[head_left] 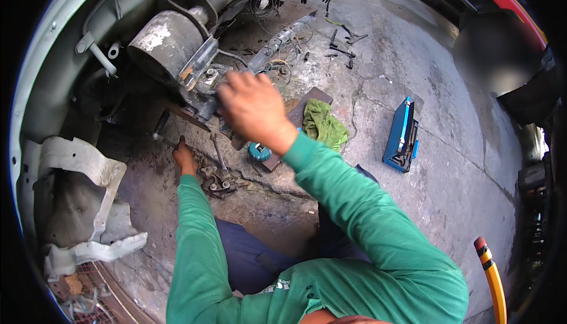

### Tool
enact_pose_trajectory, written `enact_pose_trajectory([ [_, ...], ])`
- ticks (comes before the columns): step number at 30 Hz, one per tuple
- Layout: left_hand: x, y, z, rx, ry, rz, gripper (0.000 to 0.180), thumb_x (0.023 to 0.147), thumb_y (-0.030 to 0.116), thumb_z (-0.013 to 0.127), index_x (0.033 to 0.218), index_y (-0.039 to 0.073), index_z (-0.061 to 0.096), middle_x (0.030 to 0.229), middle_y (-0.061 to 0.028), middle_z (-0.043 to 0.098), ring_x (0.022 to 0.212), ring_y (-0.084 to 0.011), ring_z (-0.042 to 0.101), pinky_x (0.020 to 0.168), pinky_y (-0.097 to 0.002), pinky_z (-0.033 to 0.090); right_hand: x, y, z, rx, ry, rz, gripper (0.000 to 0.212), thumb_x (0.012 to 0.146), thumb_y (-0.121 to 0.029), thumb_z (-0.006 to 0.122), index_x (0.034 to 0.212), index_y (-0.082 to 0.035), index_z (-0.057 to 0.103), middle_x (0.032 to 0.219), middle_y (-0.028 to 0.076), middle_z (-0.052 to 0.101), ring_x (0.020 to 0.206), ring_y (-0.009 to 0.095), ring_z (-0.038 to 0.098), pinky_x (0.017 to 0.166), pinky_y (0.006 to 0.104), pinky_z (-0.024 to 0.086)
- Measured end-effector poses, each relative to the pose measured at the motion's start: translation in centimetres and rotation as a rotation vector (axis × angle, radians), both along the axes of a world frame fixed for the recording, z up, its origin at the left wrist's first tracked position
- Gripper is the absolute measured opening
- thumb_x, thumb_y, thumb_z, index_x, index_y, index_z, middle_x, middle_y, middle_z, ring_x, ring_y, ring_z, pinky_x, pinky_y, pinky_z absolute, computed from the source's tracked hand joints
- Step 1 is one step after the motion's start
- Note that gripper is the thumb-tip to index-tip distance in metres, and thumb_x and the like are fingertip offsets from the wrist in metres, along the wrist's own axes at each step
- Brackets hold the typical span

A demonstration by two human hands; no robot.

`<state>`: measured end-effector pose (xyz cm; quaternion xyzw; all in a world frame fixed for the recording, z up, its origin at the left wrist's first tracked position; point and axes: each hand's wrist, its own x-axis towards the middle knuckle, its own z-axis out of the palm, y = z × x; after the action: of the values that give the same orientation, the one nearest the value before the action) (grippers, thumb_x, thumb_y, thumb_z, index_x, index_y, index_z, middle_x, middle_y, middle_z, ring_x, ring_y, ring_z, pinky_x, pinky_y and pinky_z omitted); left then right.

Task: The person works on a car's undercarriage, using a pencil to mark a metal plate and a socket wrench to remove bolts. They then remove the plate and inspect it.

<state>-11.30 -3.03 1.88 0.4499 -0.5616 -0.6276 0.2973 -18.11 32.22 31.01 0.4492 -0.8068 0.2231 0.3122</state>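
Low under the vehicle, my left hand (185, 157) is closed round the end of a slim metal tool handle (166, 141), which runs toward a dark cylindrical part. My right hand (251, 102) is curled over the metal bracket assembly (207, 82) beside a grey cylindrical can (165, 41). Its fingertips are partly hidden and slightly blurred, so what they grip cannot be made out. Between my arms, a wrench (218, 151) lies on the concrete near several bolts and metal fittings (220, 186). A round teal object (259, 151) is near my right forearm.
A green rag (323, 124) lies partly over a dark flat block (273, 162). To the right stands an open blue toolbox (401, 135). Loose tools (342, 48) and coiled wire (265, 2) lie farther off. Pale bent metal (88, 164) is at left; a yellow-and-black post (494, 277) at lower right.
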Motion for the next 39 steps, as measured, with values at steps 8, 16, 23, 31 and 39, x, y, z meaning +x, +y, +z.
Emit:
enact_pose_trajectory([
  [8, 5.7, 14.7, 14.4, 0.741, 0.394, -0.180, 0.019, 0.101, 0.034, 0.064, 0.095, 0.017, 0.057, 0.070, 0.0029, 0.044, 0.053, -0.0105, 0.039, 0.055, -0.0345, 0.039, -1.4, 0.6, -1.1, -0.212, -0.286, 0.087, 0.025, 0.081, -0.024, 0.077, 0.090, -0.004, 0.065, 0.089, 0.017, 0.068, 0.085, 0.039, 0.068, 0.077, 0.0501, 0.054],
  [16, 9.0, 10.2, 14.3, 0.352, 0.135, -0.556, 0.015, 0.099, 0.023, 0.064, 0.103, 0.009, 0.065, 0.089, -0.0073, 0.071, 0.069, -0.0198, 0.065, 0.074, -0.0410, 0.057, -0.1, 1.0, -0.5, -0.170, -0.245, 0.136, 0.026, 0.083, -0.028, 0.075, 0.092, -0.006, 0.066, 0.092, 0.012, 0.067, 0.093, 0.034, 0.066, 0.079, 0.0477, 0.049],
  [23, 2.2, -8.8, 2.3, -0.715, -0.465, 0.043, 0.039, 0.092, 0.030, 0.069, 0.118, 0.001, 0.069, 0.105, -0.0201, 0.075, 0.098, -0.0363, 0.072, 0.086, -0.0428, 0.055, 1.1, 0.0, 0.1, -0.060, -0.135, 0.091, 0.032, 0.082, -0.033, 0.076, 0.096, -0.007, 0.064, 0.094, 0.008, 0.064, 0.095, 0.029, 0.063, 0.077, 0.0435, 0.047],
  [31, 1.1, -5.8, 6.5, -0.916, -0.502, -0.086, 0.038, 0.096, 0.027, 0.064, 0.125, 0.002, 0.068, 0.105, -0.0172, 0.075, 0.097, -0.0309, 0.073, 0.095, -0.0400, 0.053, -0.2, -0.4, -1.1, -0.055, -0.074, -0.019, 0.027, 0.082, -0.031, 0.075, 0.093, -0.008, 0.065, 0.092, 0.008, 0.064, 0.091, 0.027, 0.064, 0.076, 0.0435, 0.047],
  [39, 8.1, 10.8, 22.2, 1.048, 0.798, -0.517, 0.034, 0.104, 0.043, 0.059, 0.099, 0.009, 0.058, 0.073, 0.0013, 0.055, 0.058, -0.0090, 0.053, 0.052, -0.0280, 0.047, 0.2, -0.2, -0.1, -0.098, -0.125, 0.020, 0.030, 0.085, -0.034, 0.074, 0.094, -0.007, 0.065, 0.094, 0.009, 0.066, 0.092, 0.029, 0.066, 0.077, 0.0450, 0.047],
])
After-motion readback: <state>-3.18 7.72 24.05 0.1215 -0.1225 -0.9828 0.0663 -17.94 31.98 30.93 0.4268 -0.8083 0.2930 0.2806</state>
